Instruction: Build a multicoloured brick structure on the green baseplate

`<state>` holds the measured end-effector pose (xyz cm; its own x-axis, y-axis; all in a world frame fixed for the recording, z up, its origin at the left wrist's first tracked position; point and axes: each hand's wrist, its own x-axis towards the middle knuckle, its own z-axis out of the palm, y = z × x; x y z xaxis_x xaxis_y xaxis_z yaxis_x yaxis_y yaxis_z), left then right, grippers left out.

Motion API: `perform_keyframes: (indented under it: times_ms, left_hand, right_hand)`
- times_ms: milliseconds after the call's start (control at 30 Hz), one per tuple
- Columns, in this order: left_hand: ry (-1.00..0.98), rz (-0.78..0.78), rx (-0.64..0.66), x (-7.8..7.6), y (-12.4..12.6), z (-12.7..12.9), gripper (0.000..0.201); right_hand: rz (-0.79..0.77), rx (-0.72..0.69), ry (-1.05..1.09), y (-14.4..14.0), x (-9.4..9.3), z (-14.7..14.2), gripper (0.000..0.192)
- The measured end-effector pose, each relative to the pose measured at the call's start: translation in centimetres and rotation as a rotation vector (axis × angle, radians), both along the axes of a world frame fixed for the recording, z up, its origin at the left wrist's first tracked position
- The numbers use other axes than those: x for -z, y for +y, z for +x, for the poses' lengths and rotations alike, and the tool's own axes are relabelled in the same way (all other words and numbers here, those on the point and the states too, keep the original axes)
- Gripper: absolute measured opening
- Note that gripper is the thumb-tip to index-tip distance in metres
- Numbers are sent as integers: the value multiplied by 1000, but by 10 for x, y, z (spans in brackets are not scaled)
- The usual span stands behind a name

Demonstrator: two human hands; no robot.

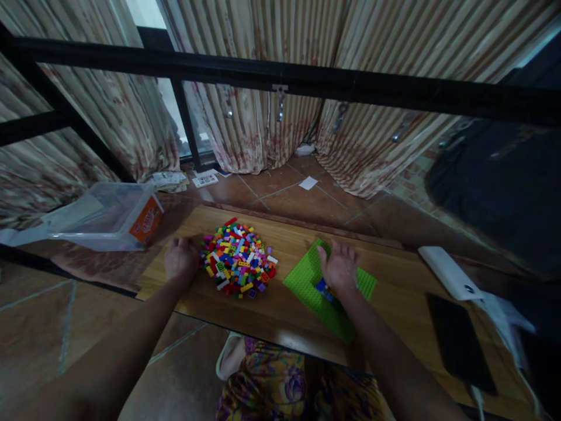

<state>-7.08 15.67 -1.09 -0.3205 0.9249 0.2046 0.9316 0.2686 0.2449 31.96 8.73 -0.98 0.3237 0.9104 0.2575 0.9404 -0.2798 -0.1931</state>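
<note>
A heap of small multicoloured toy bricks [239, 257] is spread on the wooden board [280, 316]. At the heap's left edge rests my left hand [180, 260], its fingers curled closed; anything inside them is hidden. My right hand [340, 268] is open above the green studded baseplate [313, 286], thumb and fingers apart. Blue bricks [323, 289] sit on the baseplate beside the palm, partly covered by that hand. The baseplate lies at an angle to the right of the heap.
A clear plastic box [105, 216] with an orange label stands at the left. On the right lie a white oblong device [451, 272], a dark tablet-like slab [460, 342] and cables. A black metal frame [263, 73] and striped curtains [289, 35] are beyond the board.
</note>
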Motion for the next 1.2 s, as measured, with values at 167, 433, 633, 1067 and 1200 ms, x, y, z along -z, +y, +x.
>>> perform_keyframes:
  times_ms: [167,433,633,1067,1200]
  left_hand:
    - [10,-11,-12,2,0,-1,34]
    - [15,-31,1,2,-1,0,32]
    - [15,-27,-6,4,-1,-1,31]
    - [36,-20,5,4,1,-2,32]
    - [19,-25,4,3,1,-2,33]
  right_hand:
    - [-6,-11,3,0,2,4,63]
    - [-18,-1,-12,1,2,8,52]
    - [192,-276,74,-20,-7,-17,35]
    - [101,-500,483,-39,6,-116,23]
    - [160,-465,559,-44,1,-117,22]
